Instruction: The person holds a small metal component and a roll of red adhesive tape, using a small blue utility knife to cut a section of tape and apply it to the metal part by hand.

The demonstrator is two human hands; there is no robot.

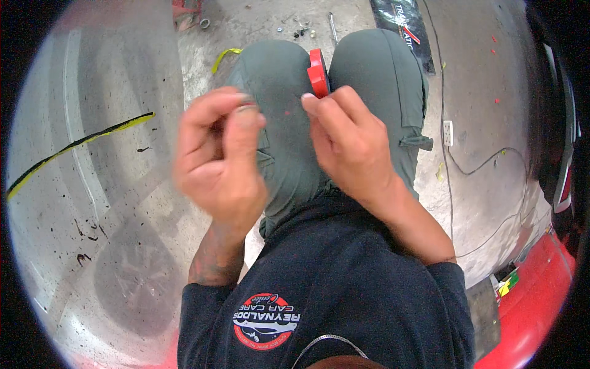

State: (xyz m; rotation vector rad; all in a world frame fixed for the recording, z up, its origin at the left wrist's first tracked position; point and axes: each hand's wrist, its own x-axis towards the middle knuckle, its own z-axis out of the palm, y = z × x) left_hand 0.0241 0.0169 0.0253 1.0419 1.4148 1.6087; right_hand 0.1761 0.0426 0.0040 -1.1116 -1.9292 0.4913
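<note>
Over my left thigh, my left hand [221, 154] is closed in a pinch, thumb pressed to the curled fingers. It is slightly blurred, and whatever lies between the fingertips is too small to make out. My right hand [353, 144] is also closed, thumb against the bent index finger, above the inner side of my right thigh. Any small thing inside it is hidden. Just beyond its fingertips, a red roll that looks like tape [317, 77] stands on edge between my thighs. The two hands are apart, roughly level with each other.
A yellow-and-black strip [80, 144] crosses the grey surface at left. Ahead lie a yellow strip [224, 57], small loose parts [301, 32], a wrench [333, 27] and a black lettered sheet [402, 31]. At right are a power strip [448, 133] with cables and a red panel [534, 301].
</note>
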